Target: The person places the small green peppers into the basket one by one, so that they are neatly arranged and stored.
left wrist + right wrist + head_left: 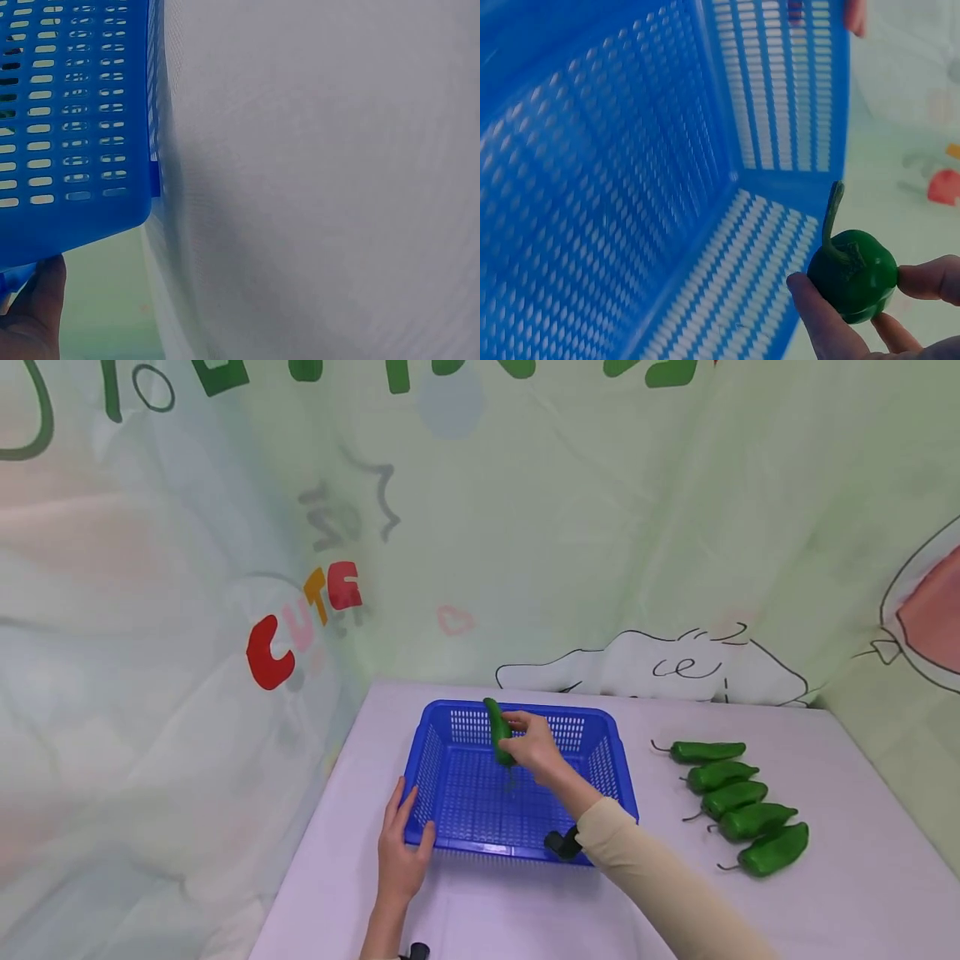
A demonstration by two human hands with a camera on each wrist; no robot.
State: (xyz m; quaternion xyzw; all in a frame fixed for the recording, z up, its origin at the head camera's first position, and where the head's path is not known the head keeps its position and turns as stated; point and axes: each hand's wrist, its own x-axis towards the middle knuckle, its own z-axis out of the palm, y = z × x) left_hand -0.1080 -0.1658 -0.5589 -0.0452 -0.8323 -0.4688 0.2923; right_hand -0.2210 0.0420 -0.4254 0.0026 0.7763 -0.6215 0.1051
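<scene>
Green pepper [498,735] is up in the right hand [534,745], pinched between thumb and fingers, over the inside of the blue basket [487,846], stem end down in the head view. Not let go yet. Left hand [402,853] is at the basket's near left corner, fingers spread and fairly straight, touching the rim. Basket sits toward the far edge of the table [525,910], closer to its left edge than its right. Five more peppers [738,799] lie between basket and right edge, slanted row, stems roughly left. Progress, my read: early. One picked up, five left on the table. Visible basket floor is just blue mesh; right arm [652,868] hides part, so can't vouch for that bit.
</scene>
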